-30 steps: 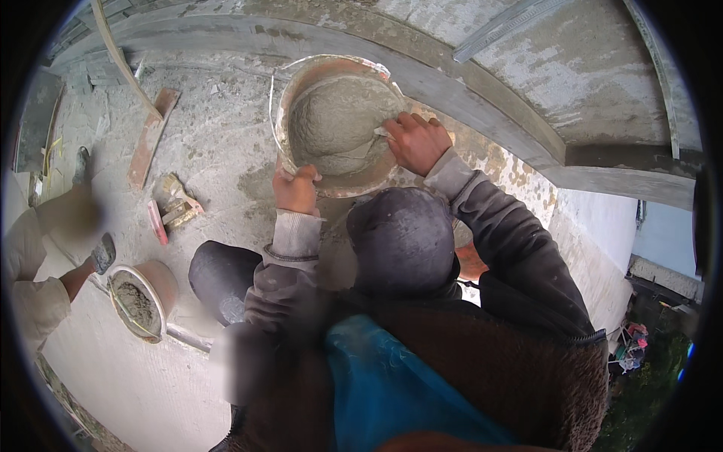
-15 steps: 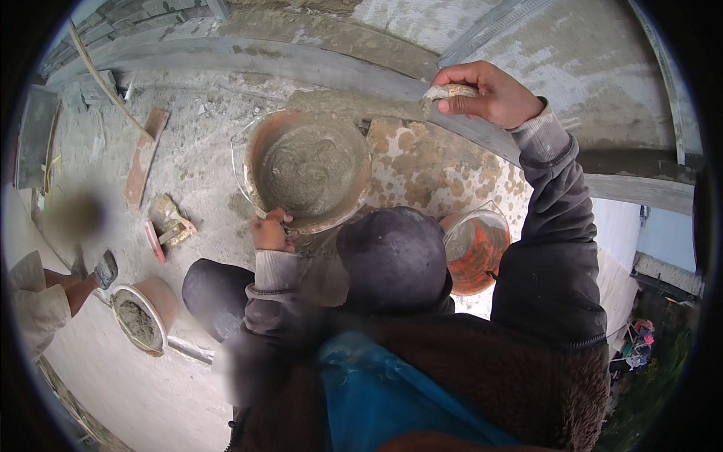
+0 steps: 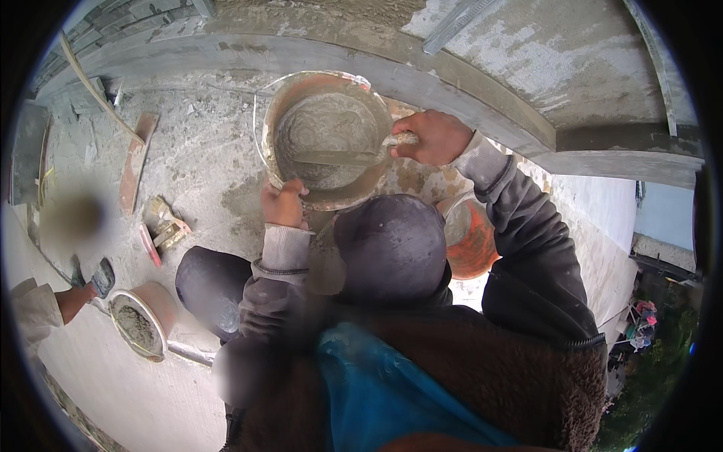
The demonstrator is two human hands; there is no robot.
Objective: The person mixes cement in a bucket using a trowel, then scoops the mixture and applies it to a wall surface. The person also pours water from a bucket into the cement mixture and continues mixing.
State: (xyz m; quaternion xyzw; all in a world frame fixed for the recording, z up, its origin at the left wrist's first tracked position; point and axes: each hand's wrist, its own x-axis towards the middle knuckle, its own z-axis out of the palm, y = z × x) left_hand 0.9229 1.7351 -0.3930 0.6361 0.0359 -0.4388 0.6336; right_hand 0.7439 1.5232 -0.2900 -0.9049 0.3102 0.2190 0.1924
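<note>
An orange bucket [image 3: 267, 120] of wet grey mortar [image 3: 324, 124] stands in front of me, its mouth tipped partly toward me. With closed fingers my left hand [image 3: 285, 203] grips its near-left rim. My right hand [image 3: 433, 138] is wrapped round the mortar-caked handle of a trowel [image 3: 335, 157] at the right side of the bucket. The long, flat blade reaches leftward inside the bucket, lying across the mortar. How deep it sits in the mortar I cannot tell.
A second orange bucket [image 3: 471, 237] stands right of my knee, and a mortar-filled bucket [image 3: 154, 301] at lower left. Near it are a brush [image 3: 167, 218], a red-edged tool [image 3: 151, 245] and a board [image 3: 138, 162]. Another person's foot [image 3: 103, 279] shows at left. A wall ledge [image 3: 482, 113] runs behind.
My right hand has come down and left from beside the wall, bringing the trowel blade into the bucket. The bucket has shifted slightly away and right, with my left hand still on its rim.
</note>
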